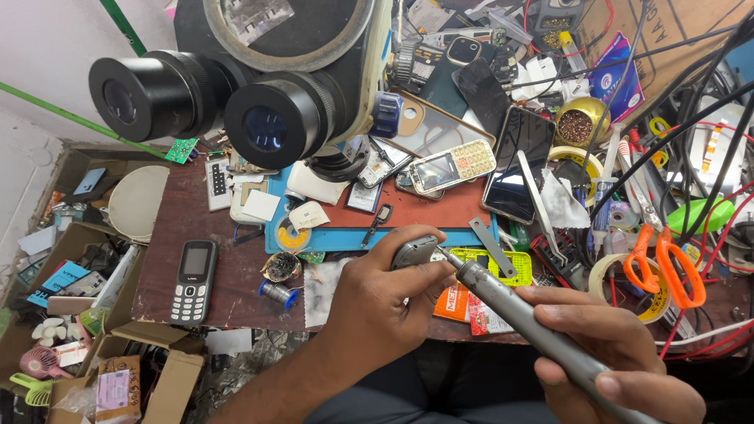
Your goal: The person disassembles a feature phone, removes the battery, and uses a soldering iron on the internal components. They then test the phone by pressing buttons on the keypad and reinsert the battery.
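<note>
While the right hand (605, 353) grips a grey soldering iron (518, 310) at lower right, its tip meets the small grey part (414, 251) pinched in the left hand (385, 294) at centre. Farther up, a microscope (267, 78) looms; soldering seems underway, calling for steadiness.

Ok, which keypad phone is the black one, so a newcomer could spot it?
Start at the big microscope eyepieces top left, then drop to the brown worktop below. The black keypad phone lies alone near its left edge, upright and intact, unlike the gold-keyed phone further right.
</note>
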Tool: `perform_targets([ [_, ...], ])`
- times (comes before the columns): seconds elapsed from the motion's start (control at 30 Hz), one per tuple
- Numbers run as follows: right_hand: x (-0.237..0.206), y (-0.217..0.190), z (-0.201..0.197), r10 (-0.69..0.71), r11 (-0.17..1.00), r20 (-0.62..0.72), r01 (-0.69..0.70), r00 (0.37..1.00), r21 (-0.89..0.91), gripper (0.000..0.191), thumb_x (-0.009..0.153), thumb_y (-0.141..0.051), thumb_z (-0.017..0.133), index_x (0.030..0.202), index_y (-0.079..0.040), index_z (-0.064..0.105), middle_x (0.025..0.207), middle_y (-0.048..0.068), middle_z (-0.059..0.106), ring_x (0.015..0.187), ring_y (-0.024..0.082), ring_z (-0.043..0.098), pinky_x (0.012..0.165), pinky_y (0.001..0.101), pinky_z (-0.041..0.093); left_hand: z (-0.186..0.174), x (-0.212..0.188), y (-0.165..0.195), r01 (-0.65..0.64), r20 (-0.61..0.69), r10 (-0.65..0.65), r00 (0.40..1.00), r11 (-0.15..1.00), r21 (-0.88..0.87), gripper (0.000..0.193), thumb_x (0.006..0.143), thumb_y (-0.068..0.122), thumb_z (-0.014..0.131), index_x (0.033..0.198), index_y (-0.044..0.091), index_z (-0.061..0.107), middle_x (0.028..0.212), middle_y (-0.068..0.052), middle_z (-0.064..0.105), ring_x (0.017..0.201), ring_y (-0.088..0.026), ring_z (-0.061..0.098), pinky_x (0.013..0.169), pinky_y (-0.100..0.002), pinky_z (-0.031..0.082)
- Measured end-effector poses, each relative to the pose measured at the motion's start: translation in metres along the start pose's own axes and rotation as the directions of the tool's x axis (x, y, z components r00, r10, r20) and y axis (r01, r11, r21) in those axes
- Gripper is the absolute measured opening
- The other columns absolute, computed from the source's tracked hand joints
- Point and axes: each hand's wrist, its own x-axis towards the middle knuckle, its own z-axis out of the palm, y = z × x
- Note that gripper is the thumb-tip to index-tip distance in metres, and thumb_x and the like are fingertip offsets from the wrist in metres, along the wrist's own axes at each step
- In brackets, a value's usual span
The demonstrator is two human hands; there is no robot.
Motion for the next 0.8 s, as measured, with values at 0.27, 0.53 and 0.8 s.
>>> perform_targets([
  [0.27,0.0,0.01,-0.001,-0.071,0.997,0.007,0.071,0.997,-0.007,0.043,0.093,-0.011,0.07,0.117,-0.022,0.036,0.117,0.018,0.061,0.109,0.044,0.074,0.091,0.0514,0.063,0.001,0.0,-0.001,0.013,0.0,-0.013,1.0,1.0,-0.009,0.017,0.083,-0.002,0.074,0.099,0.001,0.078,0.123,-0.019,0.068,0.097,-0.029,0.078,0.082,-0.033,0.064],
  [0.53,0.0,0.019,0.003,-0.091,0.996,-0.025,0.091,0.996,-0.008,0.041,0.095,-0.012,0.067,0.117,-0.021,0.033,0.116,0.023,0.06,0.108,0.045,0.073,0.089,0.0515,0.064,0.004,-0.001,0.0,0.007,-0.028,-0.006,1.0,1.0,0.031,0.014,0.085,0.003,0.077,0.099,0.002,0.077,0.122,-0.02,0.069,0.091,-0.031,0.077,0.077,-0.035,0.062],
  [0.8,-0.009,0.04,0.012,-0.124,0.992,-0.174,0.125,0.977,-0.004,0.042,0.096,-0.015,0.067,0.114,-0.018,0.03,0.11,0.026,0.062,0.101,0.04,0.075,0.086,0.0487,0.065,0.013,-0.001,0.0,0.028,-0.048,-0.027,0.999,0.999,0.033,0.013,0.086,0.003,0.077,0.099,0.003,0.076,0.122,-0.02,0.068,0.092,-0.031,0.078,0.075,-0.036,0.062],
])
